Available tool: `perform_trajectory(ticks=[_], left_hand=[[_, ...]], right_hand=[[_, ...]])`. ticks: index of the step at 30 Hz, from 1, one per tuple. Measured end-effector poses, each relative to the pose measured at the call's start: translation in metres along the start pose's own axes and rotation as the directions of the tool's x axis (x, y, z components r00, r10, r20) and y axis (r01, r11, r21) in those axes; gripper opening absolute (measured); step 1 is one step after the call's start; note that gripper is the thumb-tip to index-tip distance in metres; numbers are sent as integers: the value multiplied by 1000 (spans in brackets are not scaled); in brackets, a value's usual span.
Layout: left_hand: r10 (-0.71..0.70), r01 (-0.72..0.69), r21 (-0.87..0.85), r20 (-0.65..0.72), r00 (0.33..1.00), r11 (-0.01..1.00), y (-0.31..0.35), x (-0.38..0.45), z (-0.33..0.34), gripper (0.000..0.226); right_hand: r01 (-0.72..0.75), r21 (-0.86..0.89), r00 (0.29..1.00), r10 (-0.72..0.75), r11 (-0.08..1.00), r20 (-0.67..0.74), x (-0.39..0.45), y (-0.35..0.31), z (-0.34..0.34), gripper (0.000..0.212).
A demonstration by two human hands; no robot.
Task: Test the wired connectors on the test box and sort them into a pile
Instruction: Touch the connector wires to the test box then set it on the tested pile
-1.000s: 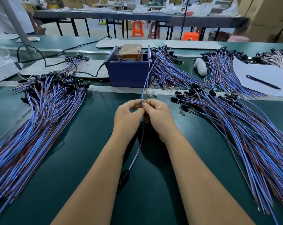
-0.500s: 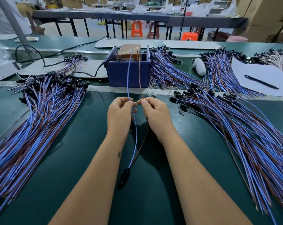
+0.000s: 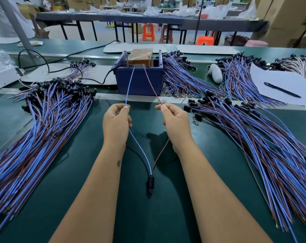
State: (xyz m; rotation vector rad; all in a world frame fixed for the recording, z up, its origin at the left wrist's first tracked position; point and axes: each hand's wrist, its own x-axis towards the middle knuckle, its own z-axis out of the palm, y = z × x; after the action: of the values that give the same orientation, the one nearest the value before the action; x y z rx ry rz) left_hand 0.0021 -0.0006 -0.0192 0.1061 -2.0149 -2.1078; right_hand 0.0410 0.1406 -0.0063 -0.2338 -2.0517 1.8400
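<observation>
My left hand (image 3: 116,123) pinches the blue wire (image 3: 129,86) of one wired connector, and my right hand (image 3: 175,122) pinches its brown wire (image 3: 151,83). Both wires spread apart in a V, and their free ends reach up to the top of the dark blue test box (image 3: 139,79) at the far middle of the bench. The connector's black plug (image 3: 150,185) hangs low between my forearms, just above the green mat. A big pile of the same connectors (image 3: 36,130) fans out on my left, another pile (image 3: 264,137) on my right.
More connector bundles (image 3: 178,76) lie behind the box and at the far right. A white sheet (image 3: 278,85) with a black pen (image 3: 282,89) sits at the right, a white device (image 3: 5,76) at the left. A black cable (image 3: 43,62) runs to the box.
My hands were pressed together with the two wires side by side. They have since moved apart, splitting the blue wire to the left and the brown to the right, ends toward the box.
</observation>
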Motion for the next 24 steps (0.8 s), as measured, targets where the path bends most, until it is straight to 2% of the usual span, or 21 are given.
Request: perform_trajectory(ticks=[7,19,24], left_hand=[[65,-66,67,24,998,996,2,-1,5,13],[89,-85,74,-42,995,994,0,8,1,18],[80,-79,51,-19,997,996,1,9,2,21]], right_hand=[[-21,-26,1000,21,999,-21,1,2,0,23],[-51,7,998,51,999,-45,5,5,1,25],[-146,88,987,151,985,-49,8,4,1,27]])
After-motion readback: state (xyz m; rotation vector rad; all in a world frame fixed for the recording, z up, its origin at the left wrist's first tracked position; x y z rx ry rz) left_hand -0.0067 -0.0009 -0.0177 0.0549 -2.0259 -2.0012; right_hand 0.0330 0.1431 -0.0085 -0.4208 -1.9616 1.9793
